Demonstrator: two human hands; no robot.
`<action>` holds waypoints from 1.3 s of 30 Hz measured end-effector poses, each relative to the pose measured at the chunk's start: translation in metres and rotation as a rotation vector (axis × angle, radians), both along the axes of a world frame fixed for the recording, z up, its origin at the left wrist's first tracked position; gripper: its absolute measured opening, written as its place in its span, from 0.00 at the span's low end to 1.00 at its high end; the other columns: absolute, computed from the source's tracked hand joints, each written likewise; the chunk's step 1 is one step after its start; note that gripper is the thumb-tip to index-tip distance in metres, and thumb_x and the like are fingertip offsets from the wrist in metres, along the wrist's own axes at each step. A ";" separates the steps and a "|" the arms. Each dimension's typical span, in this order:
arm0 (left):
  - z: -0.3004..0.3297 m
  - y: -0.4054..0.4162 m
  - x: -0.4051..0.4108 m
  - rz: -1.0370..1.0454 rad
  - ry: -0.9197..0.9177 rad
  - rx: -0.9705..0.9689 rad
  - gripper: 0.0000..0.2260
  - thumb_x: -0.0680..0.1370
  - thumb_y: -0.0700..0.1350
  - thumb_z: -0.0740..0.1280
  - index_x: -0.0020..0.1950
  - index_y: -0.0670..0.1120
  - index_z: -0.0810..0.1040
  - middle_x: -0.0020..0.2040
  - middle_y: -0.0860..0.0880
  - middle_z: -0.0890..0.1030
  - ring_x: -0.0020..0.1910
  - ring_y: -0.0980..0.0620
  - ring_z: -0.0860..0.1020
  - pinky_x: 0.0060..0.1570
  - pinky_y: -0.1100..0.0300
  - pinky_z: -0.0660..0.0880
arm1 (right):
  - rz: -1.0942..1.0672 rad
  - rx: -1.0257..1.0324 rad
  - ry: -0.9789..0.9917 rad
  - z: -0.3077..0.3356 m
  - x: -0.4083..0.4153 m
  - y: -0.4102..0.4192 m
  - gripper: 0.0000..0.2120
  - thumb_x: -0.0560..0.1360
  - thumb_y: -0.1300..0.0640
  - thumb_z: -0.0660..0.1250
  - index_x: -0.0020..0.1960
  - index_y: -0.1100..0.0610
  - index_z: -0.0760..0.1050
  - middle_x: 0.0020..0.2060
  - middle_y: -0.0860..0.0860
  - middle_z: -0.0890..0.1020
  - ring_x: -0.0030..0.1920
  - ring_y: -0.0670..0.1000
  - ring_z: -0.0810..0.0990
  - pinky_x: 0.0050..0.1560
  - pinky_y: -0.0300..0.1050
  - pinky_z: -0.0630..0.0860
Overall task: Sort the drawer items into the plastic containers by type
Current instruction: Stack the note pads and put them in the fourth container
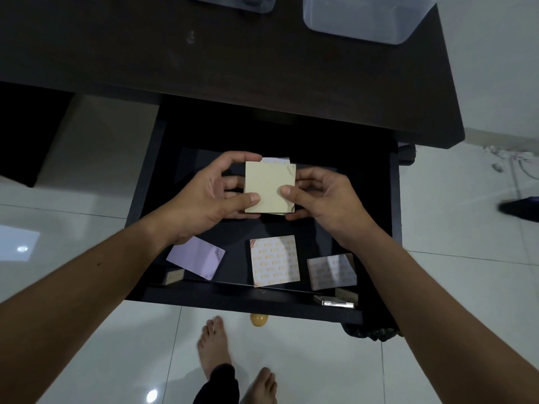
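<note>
Over the open black drawer [140, 199] both hands hold a pale yellow sticky-note pad [269, 182], with a lilac-white sheet edge showing behind its top. My left hand [204, 196] pinches the pad's left side between thumb and fingers. My right hand [323, 199] grips its right side, thumb on the face. On the drawer floor lie a lilac pad [197, 260], a patterned orange-and-white pad [275, 260] and a second patterned pad [331, 271]. Two clear plastic containers [364, 18] [233, 2] stand at the far edge of the dark desk [204, 53].
A small silver box [335, 301] rests at the drawer's front right corner and a small tan block [174, 277] at the front left. My bare feet and white floor tiles show below the drawer. Cables lie on the floor at the right.
</note>
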State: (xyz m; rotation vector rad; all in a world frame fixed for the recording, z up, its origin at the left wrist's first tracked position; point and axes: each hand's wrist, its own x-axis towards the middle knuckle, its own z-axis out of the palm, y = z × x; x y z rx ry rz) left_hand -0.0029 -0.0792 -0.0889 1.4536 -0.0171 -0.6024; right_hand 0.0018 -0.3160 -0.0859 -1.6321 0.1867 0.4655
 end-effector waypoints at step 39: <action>-0.008 0.002 0.001 -0.028 -0.116 0.114 0.25 0.81 0.30 0.68 0.70 0.54 0.75 0.65 0.47 0.82 0.57 0.43 0.86 0.55 0.55 0.83 | 0.175 -0.288 -0.280 0.013 -0.005 -0.013 0.08 0.78 0.60 0.74 0.55 0.50 0.84 0.49 0.56 0.86 0.50 0.61 0.84 0.58 0.62 0.82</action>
